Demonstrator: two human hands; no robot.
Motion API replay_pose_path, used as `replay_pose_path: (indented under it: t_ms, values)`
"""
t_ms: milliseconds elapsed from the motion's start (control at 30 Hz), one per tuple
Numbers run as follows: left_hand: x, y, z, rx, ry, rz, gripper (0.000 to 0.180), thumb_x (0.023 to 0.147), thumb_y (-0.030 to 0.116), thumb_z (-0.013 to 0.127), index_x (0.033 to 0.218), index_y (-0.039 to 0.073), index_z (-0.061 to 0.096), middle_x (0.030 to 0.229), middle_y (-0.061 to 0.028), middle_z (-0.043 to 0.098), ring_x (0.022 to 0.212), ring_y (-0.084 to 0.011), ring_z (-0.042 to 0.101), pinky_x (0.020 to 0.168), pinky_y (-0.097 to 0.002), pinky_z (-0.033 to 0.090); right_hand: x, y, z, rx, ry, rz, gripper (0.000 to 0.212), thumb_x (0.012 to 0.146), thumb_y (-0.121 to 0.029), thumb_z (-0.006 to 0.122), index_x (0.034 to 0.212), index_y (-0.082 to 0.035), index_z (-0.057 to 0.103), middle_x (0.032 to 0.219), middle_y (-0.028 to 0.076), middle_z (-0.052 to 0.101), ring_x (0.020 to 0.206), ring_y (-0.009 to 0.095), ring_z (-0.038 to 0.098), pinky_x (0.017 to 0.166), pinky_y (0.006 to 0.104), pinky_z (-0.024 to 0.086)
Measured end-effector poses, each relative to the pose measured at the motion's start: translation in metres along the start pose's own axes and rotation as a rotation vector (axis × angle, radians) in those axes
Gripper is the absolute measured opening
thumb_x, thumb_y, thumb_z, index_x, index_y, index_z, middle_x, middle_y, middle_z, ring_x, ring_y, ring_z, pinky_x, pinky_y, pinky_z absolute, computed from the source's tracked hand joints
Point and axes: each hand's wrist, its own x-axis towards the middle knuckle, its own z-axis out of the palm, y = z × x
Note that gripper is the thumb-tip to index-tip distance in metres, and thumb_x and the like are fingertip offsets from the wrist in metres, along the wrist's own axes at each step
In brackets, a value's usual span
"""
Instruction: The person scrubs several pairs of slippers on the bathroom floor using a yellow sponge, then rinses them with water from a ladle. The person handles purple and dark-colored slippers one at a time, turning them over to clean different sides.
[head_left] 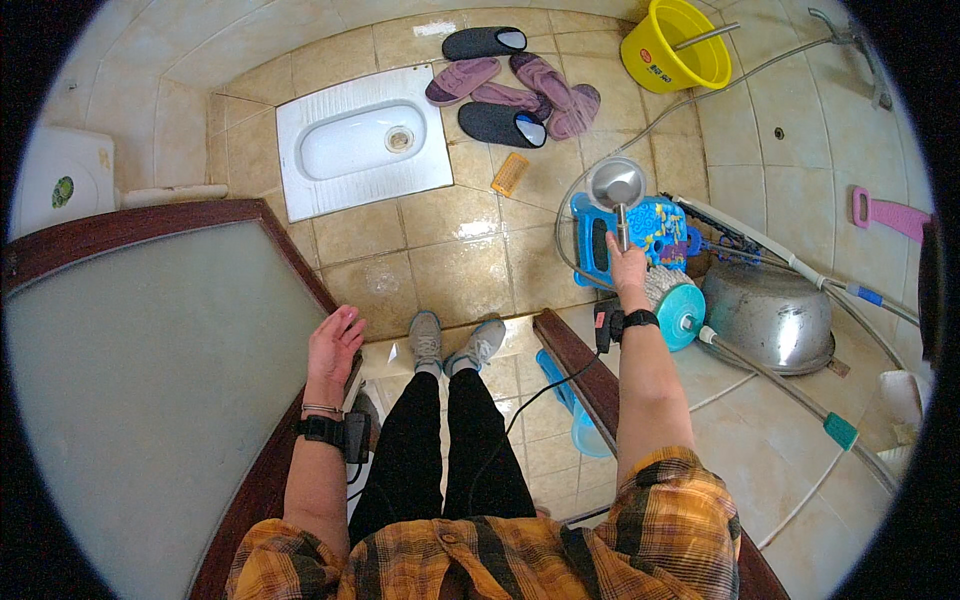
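Observation:
My right hand (628,265) is closed round the handle of a silver shower head (616,184), held out over the tiled floor. Its grey hose (660,118) loops from the tap on the right wall down to my hand. A faint spray seems to fall toward the slippers: two dark grey ones (484,42) and several purple ones (464,80), lying in a loose group. My left hand (336,345) hangs beside the brown door frame (290,235), fingers loosely curled and apart, with nothing in them. An orange scrub brush (510,174) lies on the floor short of the slippers.
A white squat toilet (290,150) is set in the floor at left. At the far right stands a yellow bucket (655,62). Blue plastic stools (590,240), a teal-topped mop head (682,318), poles and a large metal basin (770,325) crowd the right side.

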Motion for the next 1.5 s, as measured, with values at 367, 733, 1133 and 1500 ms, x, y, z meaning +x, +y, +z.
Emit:
replay_pose_path:
  t_ms: [367, 733, 1133, 1500]
  values:
    - [0.003, -0.006, -0.005, 0.017, -0.013, 0.004, 0.032, 0.098, 0.024, 0.053, 0.123, 0.005, 0.058, 0.121, -0.0087, 0.064, 0.104, -0.0247, 0.064, 0.081, -0.0338, 0.050, -0.009, -0.008, 0.004, 0.002, -0.141, -0.154, 0.053, 0.085, -0.055, 0.064, 0.085, -0.003, 0.069, 0.078, 0.021, 0.067, 0.077, 0.039, 0.065, 0.067, 0.0449, 0.049]
    - [-0.001, -0.007, -0.002, 0.010, 0.009, -0.003, 0.033, 0.098, 0.024, 0.053, 0.124, 0.005, 0.057, 0.123, -0.0098, 0.064, 0.105, -0.0252, 0.064, 0.084, -0.0350, 0.049, -0.018, -0.024, -0.001, 0.029, -0.173, -0.194, 0.051, 0.085, -0.052, 0.065, 0.083, -0.002, 0.068, 0.077, 0.021, 0.066, 0.077, 0.038, 0.065, 0.067, 0.0453, 0.049]
    - [0.001, -0.014, -0.002, -0.010, -0.009, -0.026, 0.033, 0.097, 0.022, 0.055, 0.125, 0.005, 0.057, 0.122, -0.0100, 0.064, 0.103, -0.0247, 0.064, 0.084, -0.0349, 0.050, -0.011, -0.041, 0.009, 0.073, -0.125, -0.267, 0.050, 0.086, -0.049, 0.065, 0.079, 0.000, 0.065, 0.077, 0.025, 0.064, 0.076, 0.042, 0.062, 0.066, 0.0466, 0.048]
    - [-0.003, -0.013, 0.007, 0.021, 0.011, -0.029, 0.033, 0.097, 0.024, 0.053, 0.124, 0.004, 0.057, 0.123, -0.0105, 0.064, 0.103, -0.0243, 0.064, 0.084, -0.0343, 0.049, -0.008, -0.062, 0.022, 0.082, -0.315, -0.282, 0.047, 0.085, -0.052, 0.066, 0.100, -0.007, 0.071, 0.088, 0.022, 0.068, 0.085, 0.040, 0.065, 0.074, 0.0445, 0.051]
